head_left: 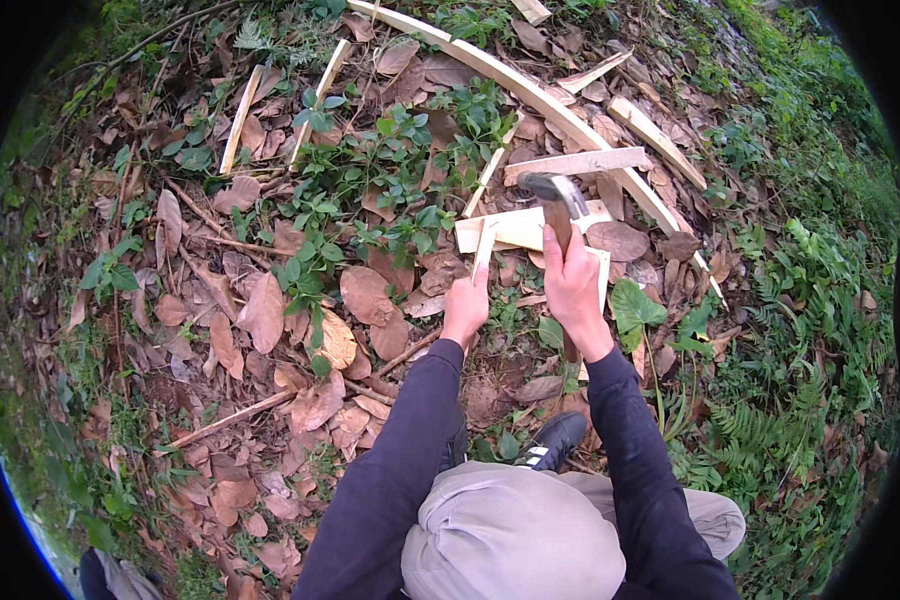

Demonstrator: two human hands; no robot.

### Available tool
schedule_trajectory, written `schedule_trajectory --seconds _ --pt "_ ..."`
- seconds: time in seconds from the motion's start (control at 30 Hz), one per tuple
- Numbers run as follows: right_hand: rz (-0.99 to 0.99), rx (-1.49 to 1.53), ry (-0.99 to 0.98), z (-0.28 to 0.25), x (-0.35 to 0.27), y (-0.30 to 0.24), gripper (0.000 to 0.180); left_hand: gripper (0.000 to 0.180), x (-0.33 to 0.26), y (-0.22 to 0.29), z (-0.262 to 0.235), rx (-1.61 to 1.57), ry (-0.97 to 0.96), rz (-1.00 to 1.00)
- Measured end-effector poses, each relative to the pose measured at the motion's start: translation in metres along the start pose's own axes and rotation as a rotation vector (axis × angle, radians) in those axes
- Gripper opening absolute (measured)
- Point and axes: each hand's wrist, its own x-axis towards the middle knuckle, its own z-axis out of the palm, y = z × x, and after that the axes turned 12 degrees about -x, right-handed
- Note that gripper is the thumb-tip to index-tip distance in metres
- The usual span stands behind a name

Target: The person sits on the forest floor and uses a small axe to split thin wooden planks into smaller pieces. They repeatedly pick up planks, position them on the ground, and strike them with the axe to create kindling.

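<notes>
Head view: holds a hammer (562,222) in the right grip (570,285), closed snugly around the wooden handle, with the thumb pointing up toward the metal head. Shows the hammer's head just beyond the right grip and the handle's lower end poking out beneath it. Pinches a narrow wooden strip (485,245) in the left grip (466,305), closed near the strip's lower end, with most of its length reaching up and away from the grip. Sets the strip's far end over a pale board (518,230), left of the hammer; cannot tell from this angle whether in contact. Has the left and right grips near each other, clearly apart.

Just beyond the hammer, shows a pinkish plank (575,163) and, arching past it, a long curved strip of wood (530,95). Farther off at upper left, 2 slim sticks (240,120) on ground thick with brown leaves (260,315) and green plants (380,150). Below, includes grey trousers (510,530) and a dark shoe (555,440).
</notes>
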Motion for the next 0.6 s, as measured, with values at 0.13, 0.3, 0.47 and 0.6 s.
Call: schedule_trajectory --seconds 0.13,0.3,0.47,0.6 --pt "0.011 -0.011 0.006 0.005 -0.009 0.005 0.037 0.072 0.001 0.005 -0.004 0.029 -0.054 -0.007" --pt "-0.049 -0.097 -0.105 0.025 -0.007 0.027 0.034 0.069 -0.001 0.009 -0.008 0.011 -0.078 -0.007" --pt "0.016 0.074 0.069 0.007 -0.008 -0.001 0.045 0.069 -0.001 0.005 -0.008 0.005 -0.056 -0.022" --pt "-0.138 -0.181 -0.052 0.039 -0.009 0.029 0.035 0.071 0.005 -0.001 0.0 0.035 -0.085 0.038"
